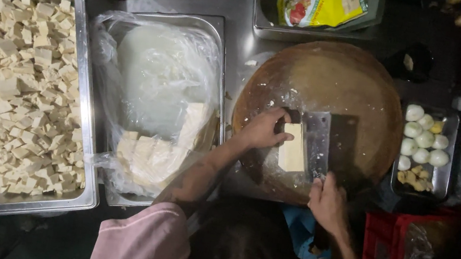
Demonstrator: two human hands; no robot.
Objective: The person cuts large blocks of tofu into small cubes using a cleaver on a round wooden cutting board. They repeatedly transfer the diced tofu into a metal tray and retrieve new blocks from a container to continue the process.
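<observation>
We note a round wooden chopping board (334, 78) on a steel counter (242, 5), towards its right half. A pale tofu block (293, 150) lies on the board near its lower edge. The left hand (262, 129) rests on the block's left side, fingers curled and pressing against it. The right hand (327, 200) is closed around the handle of a cleaver (319, 142), whose broad steel blade stands just to the right of the block, touching or nearly touching it; whether the edge has entered the tofu we cannot tell.

Left of the board, a steel tray lined with clear plastic (220, 32) holds uncut tofu slabs (148, 157) at its lower end. At the counter's left edge a larger steel tray (80, 66) is full of small tofu cubes (13, 93). Right of the board, a small steel tray (452, 127) carries pale peeled eggs (421, 141) in its upper part and a few yellowish pieces at its lower end. Above the board, at the counter's upper edge, a yellow and green packet (320, 1) sits in another tray. A red plastic crate (388, 248) stands at the lower right, beside the right forearm. A pink sleeve (142, 243) covers the left upper arm. The lighting is dim; the far right is too dark to read.
</observation>
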